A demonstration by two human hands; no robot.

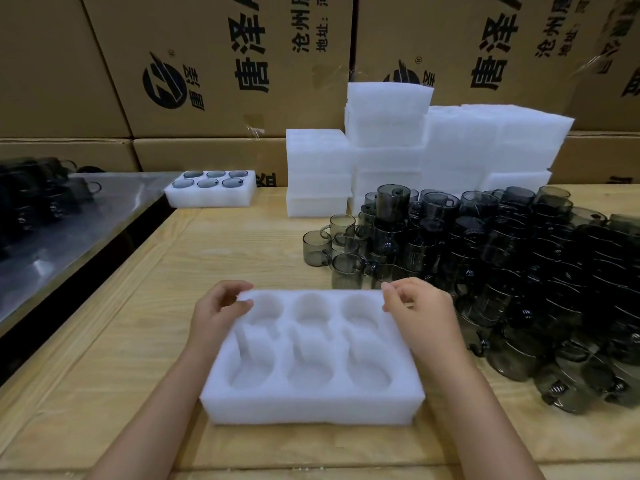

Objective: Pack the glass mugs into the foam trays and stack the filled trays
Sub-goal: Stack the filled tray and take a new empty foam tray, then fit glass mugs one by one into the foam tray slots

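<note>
Left hand (218, 313) and right hand (420, 317) pinch far corners of the empty tray (311, 403); seat it flat and square before letting go, mugs (502, 271) piled just beyond the right fingers (398, 289), so reach is short.

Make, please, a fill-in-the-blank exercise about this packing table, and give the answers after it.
1. The foam tray held by the left hand and the right hand has ___ cavities.
2. All of its cavities are ___.
3. The pile of glass mugs lies on this tray's ___ side.
4. The filled tray at the far left holds ___ mugs.

Answers: six; empty; right; six.
</note>
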